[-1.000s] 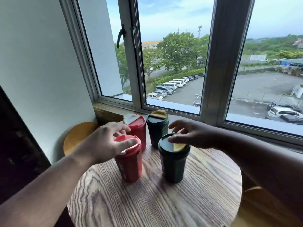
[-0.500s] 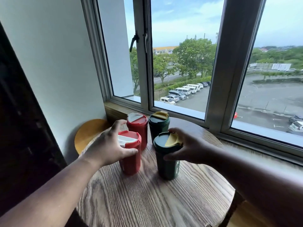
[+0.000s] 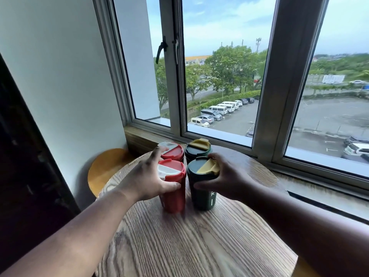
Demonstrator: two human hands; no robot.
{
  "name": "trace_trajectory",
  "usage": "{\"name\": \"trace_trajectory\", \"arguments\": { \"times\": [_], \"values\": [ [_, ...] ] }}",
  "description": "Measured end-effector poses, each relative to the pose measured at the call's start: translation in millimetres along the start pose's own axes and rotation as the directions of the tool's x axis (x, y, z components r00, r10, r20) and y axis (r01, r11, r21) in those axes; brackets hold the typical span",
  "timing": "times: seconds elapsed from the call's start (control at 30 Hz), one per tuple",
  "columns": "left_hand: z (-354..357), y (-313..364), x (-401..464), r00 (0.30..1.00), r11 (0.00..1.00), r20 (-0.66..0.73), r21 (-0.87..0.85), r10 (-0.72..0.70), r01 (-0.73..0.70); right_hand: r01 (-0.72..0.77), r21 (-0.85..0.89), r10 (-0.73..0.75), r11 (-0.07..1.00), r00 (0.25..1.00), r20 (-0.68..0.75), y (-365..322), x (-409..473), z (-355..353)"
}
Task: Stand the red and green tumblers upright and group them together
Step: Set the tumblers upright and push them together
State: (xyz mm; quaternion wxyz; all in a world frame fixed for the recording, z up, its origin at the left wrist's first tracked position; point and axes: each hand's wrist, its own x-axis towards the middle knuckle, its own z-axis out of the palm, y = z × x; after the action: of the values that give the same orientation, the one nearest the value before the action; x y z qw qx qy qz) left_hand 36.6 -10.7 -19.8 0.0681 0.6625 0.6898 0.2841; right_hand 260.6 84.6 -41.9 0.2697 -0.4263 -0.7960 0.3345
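Observation:
Two red and two green tumblers stand upright in a tight square on the round wooden table (image 3: 199, 242). My left hand (image 3: 145, 176) wraps the near red tumbler (image 3: 175, 198), which has a red and white lid. My right hand (image 3: 229, 176) grips the near green tumbler (image 3: 201, 198) just under its green and yellow lid. Behind them stand the far red tumbler (image 3: 173, 151) and the far green tumbler (image 3: 197, 149), almost touching the near pair. My left fingertips reach the far red lid.
A window sill (image 3: 139, 136) and window frame run close behind the tumblers. A round yellow stool seat (image 3: 105, 166) sits left of the table, below the white wall. A dark panel (image 3: 24, 166) fills the left edge.
Both near tumblers have slid back and inward, closing the gaps to each other and to the far pair. My hands have gone from the lids to the tumblers' sides.

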Motion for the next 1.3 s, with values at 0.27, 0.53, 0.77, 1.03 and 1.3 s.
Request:
{"name": "trace_trajectory", "arguments": {
  "times": [0.27,0.53,0.77,1.03,1.3],
  "values": [
    [0.3,-11.3,9.5,0.999,0.999,0.038,0.036,0.025,-0.027,0.003,0.050,-0.003,0.999,1.000,-0.003,6.1,6.6,2.4],
    [0.1,-12.9,10.2,0.999,0.997,0.045,0.064,0.031,-0.034,0.000,0.000,0.000,1.000,1.000,-0.010,10.6,10.6,1.2],
    [2.5,-12.1,7.0,0.999,0.998,0.016,0.055,0.033,-0.034,0.009,0.008,-0.009,1.000,1.000,0.004,12.6,10.5,-0.1],
    [2.3,-8.2,6.6,1.000,0.998,0.014,0.055,0.017,-0.018,0.004,-0.053,-0.004,0.999,1.000,0.003,6.6,7.3,-2.8],
    [-7.2,-7.5,2.7,0.999,0.998,0.036,0.057,0.038,-0.040,-0.011,-0.033,0.012,0.999,1.000,0.022,1.4,5.5,-8.2]
  ]
}}
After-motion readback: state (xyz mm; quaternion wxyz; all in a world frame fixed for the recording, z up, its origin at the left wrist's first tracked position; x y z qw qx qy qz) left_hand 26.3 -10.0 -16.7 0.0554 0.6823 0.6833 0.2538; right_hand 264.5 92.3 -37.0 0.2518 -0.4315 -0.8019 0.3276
